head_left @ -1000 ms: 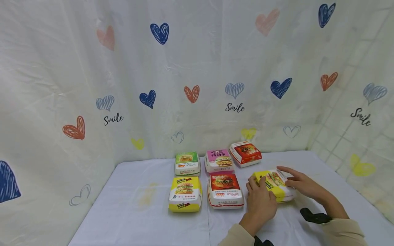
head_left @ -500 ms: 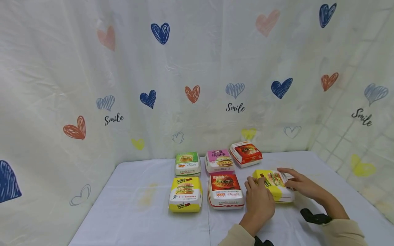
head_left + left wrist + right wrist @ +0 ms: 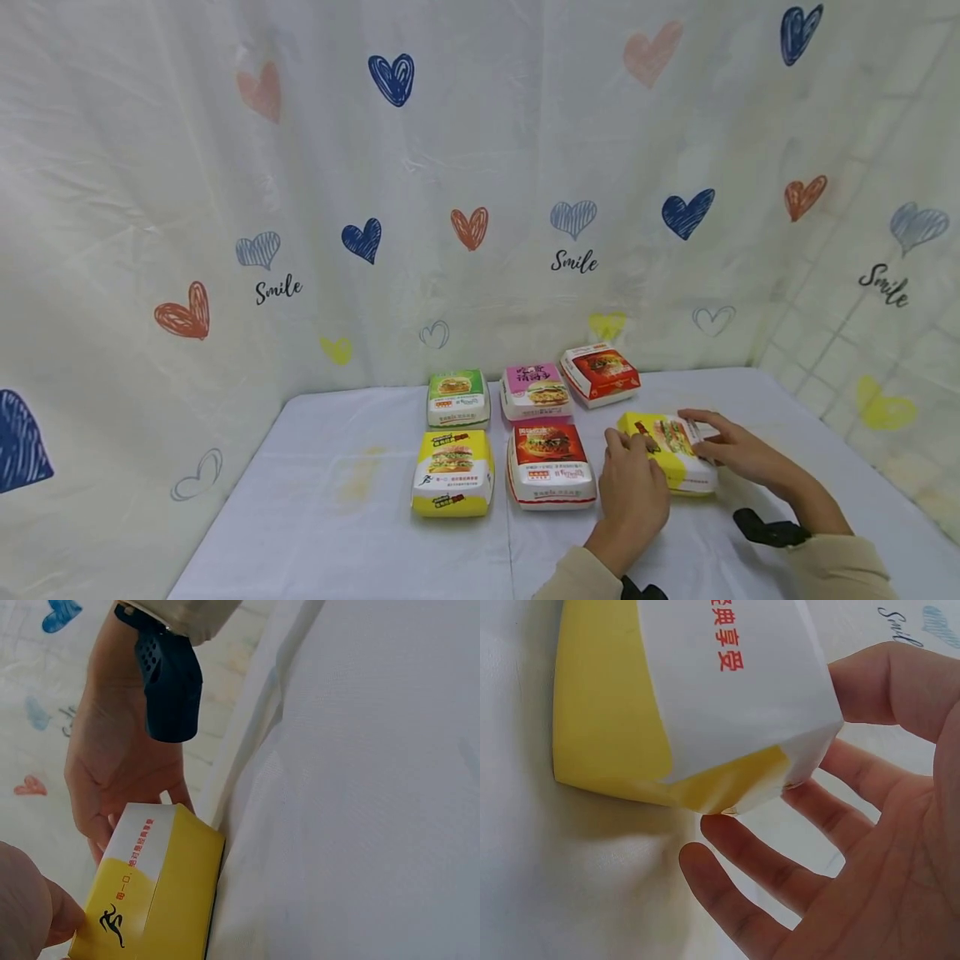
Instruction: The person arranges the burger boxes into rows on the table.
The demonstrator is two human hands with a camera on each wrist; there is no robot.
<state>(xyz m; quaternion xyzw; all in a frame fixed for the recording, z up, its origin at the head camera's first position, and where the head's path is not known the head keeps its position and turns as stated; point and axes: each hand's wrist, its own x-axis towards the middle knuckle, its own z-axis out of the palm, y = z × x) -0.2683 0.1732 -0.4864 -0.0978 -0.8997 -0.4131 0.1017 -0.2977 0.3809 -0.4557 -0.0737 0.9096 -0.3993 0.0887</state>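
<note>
A yellow-and-white burger box [image 3: 671,454] sits on the right part of the white-covered table, turned slightly askew. My left hand [image 3: 633,492] holds its left end, with the fingertips hidden behind the hand in the head view. In the left wrist view the left thumb [image 3: 64,915] touches an upper edge of the box. My right hand [image 3: 750,458] grips the right end. The right wrist view shows the thumb on top and the fingers [image 3: 757,862] around the end corner, some of them apart from the cardboard.
Left of the hands, a red-topped burger box [image 3: 551,467] and another yellow box [image 3: 452,475] form a front row. Behind them stand a green box [image 3: 458,400], a pink box [image 3: 536,392] and a tilted red box [image 3: 600,375]. A heart-printed curtain [image 3: 495,292] hangs behind the table.
The yellow-and-white box has turned slightly between my hands, and its near side shows more squarely. My left hand has shifted a little left; the other boxes have stayed put.
</note>
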